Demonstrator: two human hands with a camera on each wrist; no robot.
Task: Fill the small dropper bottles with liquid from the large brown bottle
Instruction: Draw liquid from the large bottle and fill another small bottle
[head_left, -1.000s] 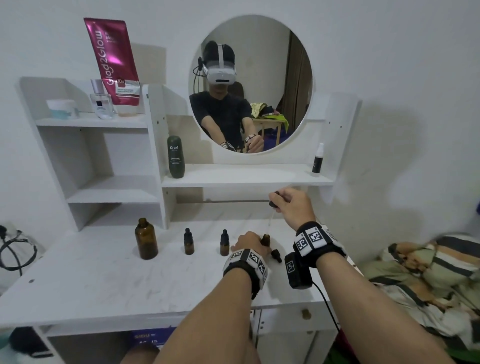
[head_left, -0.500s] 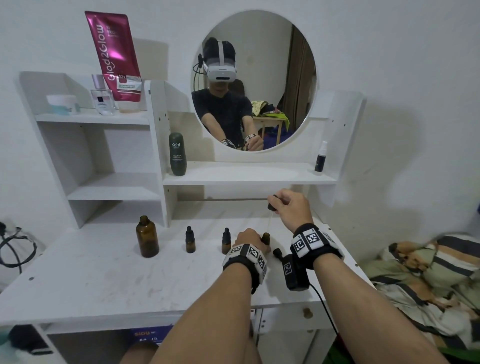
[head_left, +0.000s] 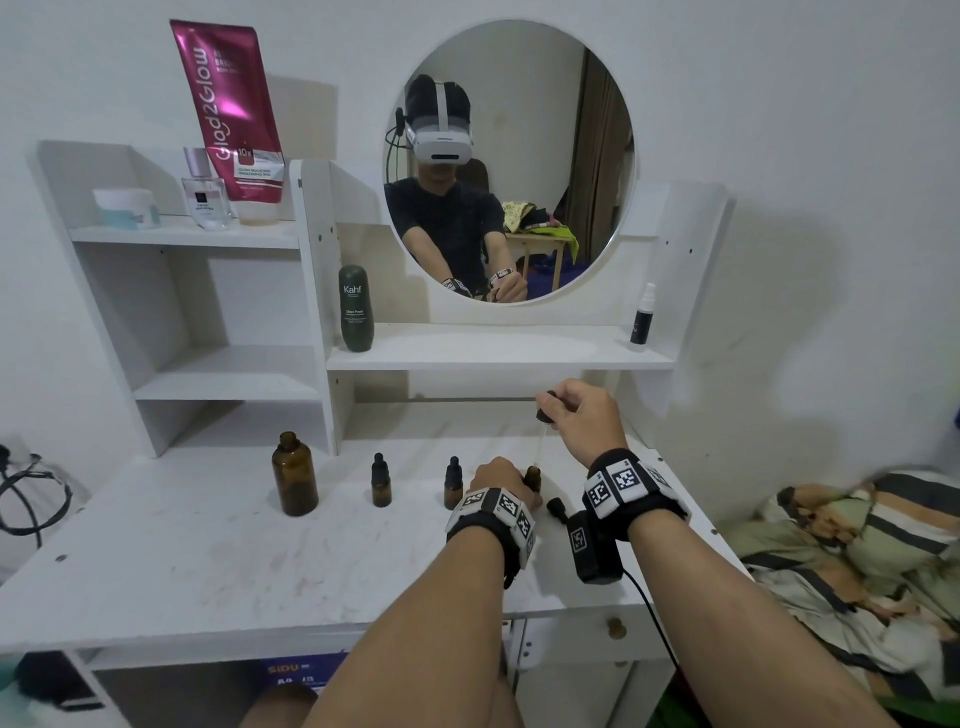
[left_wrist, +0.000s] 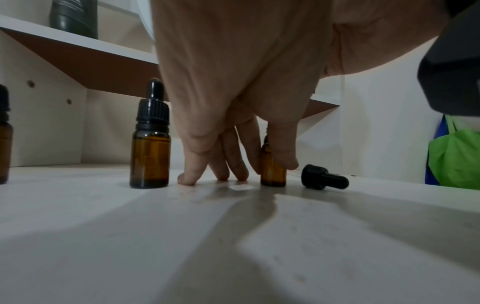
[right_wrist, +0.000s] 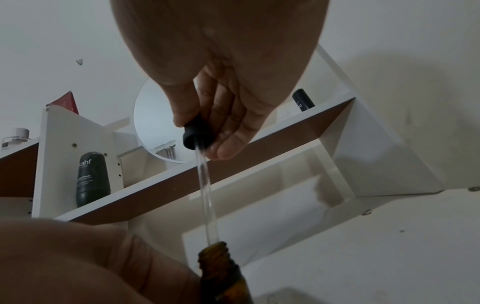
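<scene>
Here, clear glass pipette (right_wrist: 206, 197) enters ribbed amber bottle (right_wrist: 221, 265)

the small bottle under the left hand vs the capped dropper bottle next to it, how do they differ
1. The held small bottle is open, its threaded neck bare; the capped dropper bottle wears its black dropper top.
2. The left hand grips the held small bottle; nothing touches the capped dropper bottle.
3. A glass pipette, pinched by the right hand, dips into the held small bottle's mouth; the capped dropper bottle stays sealed.

Both are small amber glass bottles, upright on the white tabletop.
</scene>
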